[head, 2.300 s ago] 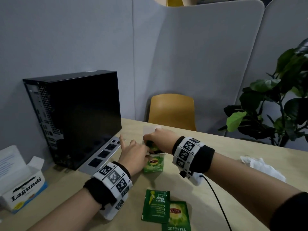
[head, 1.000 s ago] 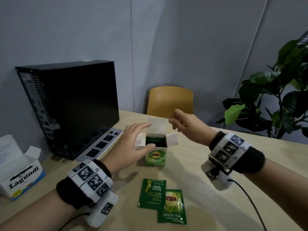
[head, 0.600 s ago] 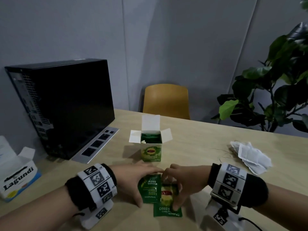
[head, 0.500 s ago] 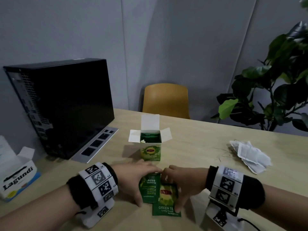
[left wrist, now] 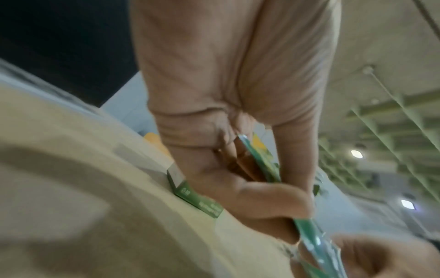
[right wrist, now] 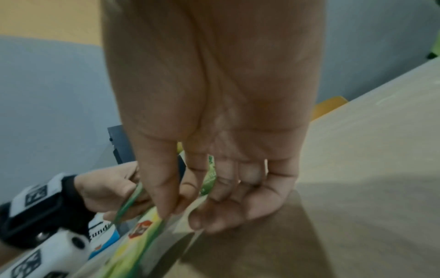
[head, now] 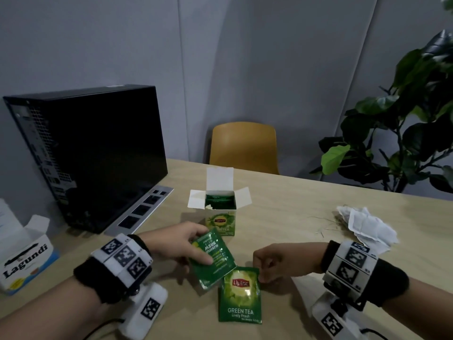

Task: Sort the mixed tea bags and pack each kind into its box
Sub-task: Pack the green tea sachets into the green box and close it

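My left hand (head: pixel 202 246) grips a dark green tea sachet (head: pixel 215 263) between thumb and fingers, tilted just above the table; the same sachet (left wrist: pixel 309 231) shows edge-on in the left wrist view. My right hand (head: pixel 260 274) pinches the top right corner of a lighter green tea sachet (head: pixel 240 298). In the right wrist view, thumb and forefinger close on that sachet (right wrist: pixel 142 237). The green tea box (head: pixel 220 220) stands open just beyond both hands, with dark sachets inside. A pile of white unwrapped tea bags (head: pixel 365 227) lies at the right.
An open white Lagundi box (head: pixel 24 256) sits at the left table edge. A black computer tower (head: pixel 93 153) lies on its silver side at back left. A yellow chair (head: pixel 245 146) and a leafy plant (head: pixel 404 119) stand behind the wooden table (head: pixel 294 204).
Both hands came back from the box to the two sachets. The left hand has lifted and tilted the dark sachet; the right hand has shifted right, pinching the other sachet's corner.
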`<action>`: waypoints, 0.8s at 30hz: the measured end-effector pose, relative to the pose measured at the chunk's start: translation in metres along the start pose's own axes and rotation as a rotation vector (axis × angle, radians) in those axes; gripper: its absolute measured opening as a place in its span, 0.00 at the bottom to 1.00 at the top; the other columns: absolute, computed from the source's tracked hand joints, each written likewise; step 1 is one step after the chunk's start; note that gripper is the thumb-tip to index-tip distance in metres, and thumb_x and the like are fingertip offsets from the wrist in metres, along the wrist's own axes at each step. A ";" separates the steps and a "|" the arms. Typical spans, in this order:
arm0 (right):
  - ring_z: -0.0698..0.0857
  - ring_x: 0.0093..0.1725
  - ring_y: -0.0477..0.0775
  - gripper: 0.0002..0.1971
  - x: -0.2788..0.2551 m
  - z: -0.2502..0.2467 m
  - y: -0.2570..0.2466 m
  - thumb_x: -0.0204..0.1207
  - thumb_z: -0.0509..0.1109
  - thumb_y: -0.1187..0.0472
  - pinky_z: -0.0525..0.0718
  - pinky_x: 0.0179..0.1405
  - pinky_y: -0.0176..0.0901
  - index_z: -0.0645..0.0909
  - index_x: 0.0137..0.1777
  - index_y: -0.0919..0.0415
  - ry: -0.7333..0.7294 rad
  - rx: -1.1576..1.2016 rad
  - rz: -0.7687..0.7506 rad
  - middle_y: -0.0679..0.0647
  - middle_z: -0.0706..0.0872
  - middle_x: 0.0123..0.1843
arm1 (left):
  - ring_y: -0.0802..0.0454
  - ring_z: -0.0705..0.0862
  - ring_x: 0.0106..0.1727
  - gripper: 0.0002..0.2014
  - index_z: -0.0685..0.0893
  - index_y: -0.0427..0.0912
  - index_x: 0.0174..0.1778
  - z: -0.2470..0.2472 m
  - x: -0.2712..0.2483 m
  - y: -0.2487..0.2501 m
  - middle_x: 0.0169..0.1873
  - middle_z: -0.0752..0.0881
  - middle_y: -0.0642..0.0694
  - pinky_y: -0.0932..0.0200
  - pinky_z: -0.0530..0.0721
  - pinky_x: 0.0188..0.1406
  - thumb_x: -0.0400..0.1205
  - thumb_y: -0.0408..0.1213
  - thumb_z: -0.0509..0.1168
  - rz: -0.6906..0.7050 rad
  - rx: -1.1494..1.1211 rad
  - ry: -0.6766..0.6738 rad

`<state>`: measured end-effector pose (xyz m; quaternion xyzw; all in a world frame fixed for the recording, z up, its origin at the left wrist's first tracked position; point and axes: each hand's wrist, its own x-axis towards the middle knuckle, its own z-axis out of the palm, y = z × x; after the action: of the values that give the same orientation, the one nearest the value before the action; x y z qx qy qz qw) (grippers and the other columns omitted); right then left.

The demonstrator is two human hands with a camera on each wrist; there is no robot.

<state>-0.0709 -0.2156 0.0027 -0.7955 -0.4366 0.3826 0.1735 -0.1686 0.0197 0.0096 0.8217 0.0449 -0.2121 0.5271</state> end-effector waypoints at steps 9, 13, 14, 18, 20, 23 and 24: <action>0.87 0.35 0.49 0.04 -0.010 -0.020 -0.008 0.79 0.62 0.66 0.82 0.25 0.37 0.71 0.44 0.65 0.457 0.308 -0.141 0.52 0.85 0.46 | 0.37 0.89 0.49 0.10 0.84 0.42 0.40 0.005 -0.006 -0.007 0.57 0.86 0.32 0.52 0.90 0.37 0.74 0.22 0.64 0.219 -0.686 0.057; 0.89 0.33 0.57 0.09 -0.024 -0.025 -0.016 0.77 0.62 0.72 0.86 0.26 0.49 0.68 0.38 0.63 0.783 0.455 -0.354 0.56 0.87 0.45 | 0.40 0.88 0.50 0.09 0.87 0.43 0.36 0.012 -0.004 -0.005 0.57 0.87 0.36 0.54 0.89 0.37 0.72 0.25 0.66 0.233 -0.608 0.095; 0.89 0.33 0.58 0.09 -0.025 -0.024 -0.018 0.77 0.62 0.73 0.86 0.27 0.52 0.67 0.37 0.64 0.819 0.463 -0.377 0.57 0.87 0.46 | 0.41 0.88 0.48 0.08 0.87 0.43 0.36 0.014 -0.003 -0.005 0.55 0.88 0.38 0.55 0.89 0.35 0.70 0.25 0.67 0.229 -0.596 0.119; 0.89 0.33 0.59 0.11 -0.026 -0.018 -0.022 0.76 0.61 0.76 0.86 0.27 0.52 0.66 0.36 0.64 0.875 0.539 -0.403 0.59 0.88 0.44 | 0.46 0.89 0.43 0.07 0.88 0.40 0.40 0.020 0.000 -0.001 0.53 0.88 0.40 0.58 0.88 0.33 0.70 0.27 0.68 0.272 -0.547 0.161; 0.89 0.32 0.59 0.11 -0.027 -0.016 -0.022 0.76 0.60 0.77 0.86 0.26 0.50 0.66 0.36 0.64 0.902 0.584 -0.411 0.59 0.89 0.39 | 0.46 0.89 0.50 0.12 0.88 0.42 0.48 0.019 -0.003 0.001 0.58 0.86 0.39 0.58 0.88 0.37 0.72 0.24 0.70 0.299 -0.513 0.128; 0.89 0.31 0.59 0.10 -0.030 -0.016 -0.021 0.76 0.59 0.78 0.87 0.28 0.47 0.66 0.37 0.65 0.936 0.642 -0.427 0.59 0.89 0.35 | 0.43 0.87 0.56 0.18 0.88 0.41 0.55 0.019 -0.006 0.005 0.61 0.85 0.40 0.58 0.87 0.42 0.70 0.26 0.70 0.334 -0.565 0.071; 0.89 0.31 0.59 0.10 -0.031 -0.017 -0.021 0.77 0.59 0.78 0.88 0.29 0.48 0.66 0.38 0.65 0.946 0.659 -0.437 0.60 0.89 0.35 | 0.43 0.88 0.55 0.15 0.89 0.42 0.53 0.021 -0.005 0.008 0.59 0.86 0.40 0.58 0.87 0.42 0.71 0.29 0.73 0.357 -0.572 0.122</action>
<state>-0.0802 -0.2282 0.0407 -0.6757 -0.3240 0.0589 0.6595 -0.1774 -0.0013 0.0109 0.6467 -0.0106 -0.0456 0.7613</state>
